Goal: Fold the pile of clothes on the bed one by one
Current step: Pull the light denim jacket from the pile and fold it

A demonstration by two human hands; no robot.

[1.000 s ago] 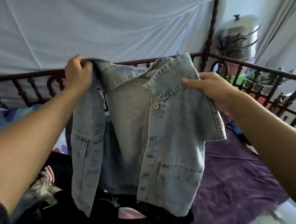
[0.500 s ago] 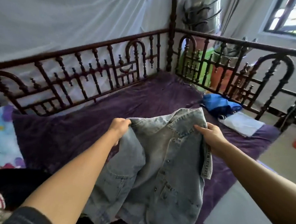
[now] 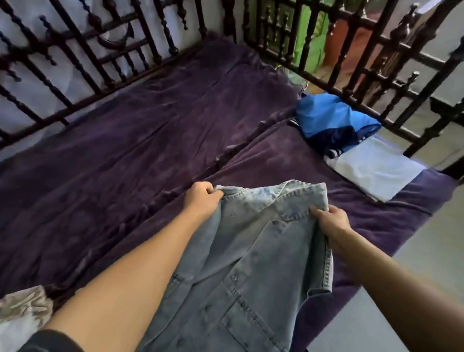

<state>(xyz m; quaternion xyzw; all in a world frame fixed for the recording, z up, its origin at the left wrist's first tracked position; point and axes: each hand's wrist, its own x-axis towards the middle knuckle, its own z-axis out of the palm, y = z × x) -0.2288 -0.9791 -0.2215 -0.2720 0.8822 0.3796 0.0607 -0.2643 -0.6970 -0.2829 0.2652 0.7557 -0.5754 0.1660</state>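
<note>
The person grips a pale denim shirt point(image 3: 248, 273) by its two shoulders. The left hand point(image 3: 201, 200) is clenched round a bunch of cloth at one shoulder seam, and the right hand point(image 3: 332, 221) pinches the fabric just beside the collar on the other side, fingers curled over the edge. The shirt's long axis runs from the collar, which is the part farthest from the person, back toward the person's body. The button front faces up, and the hem drops out of the bottom of the view.

The shirt lies wholly on the near side of both hands, over the near right part of the purple bed cover point(image 3: 134, 147). The bare stretch of cover lies ahead and to the left of the knuckles. Laying the shirt flat probably means carrying the collar forward. The left hand is nearer that bare stretch. Whether the lower part already rests on the bed cannot be told. A folded blue garment point(image 3: 331, 119) and a pale folded one point(image 3: 376, 171) sit well apart, near the far right rail point(image 3: 377, 51).
</note>
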